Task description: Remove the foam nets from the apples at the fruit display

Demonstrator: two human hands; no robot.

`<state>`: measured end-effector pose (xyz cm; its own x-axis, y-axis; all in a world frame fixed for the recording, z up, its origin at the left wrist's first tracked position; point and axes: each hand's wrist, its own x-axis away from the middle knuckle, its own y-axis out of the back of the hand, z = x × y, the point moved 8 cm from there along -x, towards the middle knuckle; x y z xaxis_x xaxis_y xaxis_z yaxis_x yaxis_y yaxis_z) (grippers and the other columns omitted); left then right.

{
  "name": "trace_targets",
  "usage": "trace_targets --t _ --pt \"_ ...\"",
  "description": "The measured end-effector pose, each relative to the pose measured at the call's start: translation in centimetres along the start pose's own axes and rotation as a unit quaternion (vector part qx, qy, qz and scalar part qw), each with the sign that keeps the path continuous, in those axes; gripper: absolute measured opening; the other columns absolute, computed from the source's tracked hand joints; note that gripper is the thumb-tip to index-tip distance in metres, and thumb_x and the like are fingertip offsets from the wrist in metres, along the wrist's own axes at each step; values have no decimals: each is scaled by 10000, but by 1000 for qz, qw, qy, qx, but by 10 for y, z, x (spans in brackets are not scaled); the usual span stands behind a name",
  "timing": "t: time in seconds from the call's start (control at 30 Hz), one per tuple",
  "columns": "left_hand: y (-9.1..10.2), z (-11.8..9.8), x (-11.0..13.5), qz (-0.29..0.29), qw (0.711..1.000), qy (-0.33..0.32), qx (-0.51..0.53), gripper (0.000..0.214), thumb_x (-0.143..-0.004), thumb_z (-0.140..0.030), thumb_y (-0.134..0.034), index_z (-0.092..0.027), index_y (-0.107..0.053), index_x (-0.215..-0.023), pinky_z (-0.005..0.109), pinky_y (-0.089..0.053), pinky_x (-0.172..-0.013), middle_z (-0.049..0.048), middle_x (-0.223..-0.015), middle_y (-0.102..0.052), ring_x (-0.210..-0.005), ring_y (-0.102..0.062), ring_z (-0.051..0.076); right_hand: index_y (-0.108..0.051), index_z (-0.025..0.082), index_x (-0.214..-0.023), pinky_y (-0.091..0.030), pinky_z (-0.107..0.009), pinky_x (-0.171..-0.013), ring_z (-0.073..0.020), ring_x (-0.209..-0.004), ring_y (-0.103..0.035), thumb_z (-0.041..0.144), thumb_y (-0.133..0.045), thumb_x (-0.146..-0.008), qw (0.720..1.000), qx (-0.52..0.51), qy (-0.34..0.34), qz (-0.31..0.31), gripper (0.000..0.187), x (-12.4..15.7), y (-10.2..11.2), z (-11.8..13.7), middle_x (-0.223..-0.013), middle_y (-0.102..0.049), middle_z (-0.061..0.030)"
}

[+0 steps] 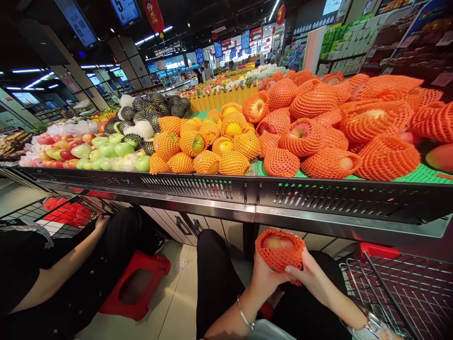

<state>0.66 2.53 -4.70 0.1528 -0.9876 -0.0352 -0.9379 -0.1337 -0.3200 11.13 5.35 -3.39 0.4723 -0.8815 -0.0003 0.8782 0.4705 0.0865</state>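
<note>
Between my two hands, above my lap, is an apple (279, 244) wrapped in an orange foam net. My left hand (264, 274) cups it from the left and below, with a bracelet on that wrist. From the right, my right hand (306, 270) grips the same apple, its thumb pressed on the lower side of the net. Part of the fruit's skin shows through the opening at the top. Most of my fingers are hidden behind the fruit. Straight ahead on the display lies a heap of apples in orange nets (300, 134).
The display's black slatted edge (212, 186) runs across in front of me. Yellow-netted fruit (207, 163) and green apples (115, 148) lie left. A wire cart (396, 288) stands at my right. A co-worker's arm (63, 269) and a red stool (141, 288) are at left.
</note>
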Motion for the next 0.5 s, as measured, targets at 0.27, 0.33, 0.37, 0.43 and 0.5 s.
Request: trace_targets --t 0.27,0.33,0.37,0.43,0.5 --pt "6 27 13 -67 997 -39 3 952 -458 -451 -894 -194 -438 -1253 530 -437 -1034 164 -1224 -590 -1127 -591 351 -399 253 -1394 -271 -554 -1135 -356 -1342 -336 560 -549 -861 986 123 91 -61 633 15 -2 23 -1399 -402 -121" --pt "15 37 18 -103 994 -46 13 963 -477 -536 -864 -221 -421 -1272 525 -438 -1044 159 -1262 -569 -1166 -572 357 -373 274 -1426 -219 -571 -1148 -372 -1377 -272 631 -483 -866 982 138 120 -38 673 18 -7 31 -1440 -372 -106" --pt "19 40 20 -109 993 -50 7 959 -484 -569 -849 -228 -424 -1274 527 -434 -1050 156 -1273 -561 -1184 -559 362 -366 284 -1435 -192 -572 -1157 -374 -1396 -238 656 -446 -870 982 138 130 -26 681 19 -9 34 -1465 -353 -94" --pt "24 42 22 -88 994 -54 -17 883 -511 -619 -814 -220 -479 -1225 543 -445 -1033 149 -1209 -592 -1167 -566 372 -361 305 -1439 -147 -560 -1177 -362 -1425 -197 677 -374 -886 984 110 135 -29 667 17 -5 39 -1510 -310 -64" --pt "22 40 22 -31 998 -41 -41 810 -513 -643 -798 -205 -543 -1146 555 -463 -999 141 -1077 -639 -1114 -590 375 -362 322 -1431 -146 -538 -1188 -339 -1437 -200 680 -336 -896 987 39 132 -76 644 14 6 43 -1531 -291 -41"
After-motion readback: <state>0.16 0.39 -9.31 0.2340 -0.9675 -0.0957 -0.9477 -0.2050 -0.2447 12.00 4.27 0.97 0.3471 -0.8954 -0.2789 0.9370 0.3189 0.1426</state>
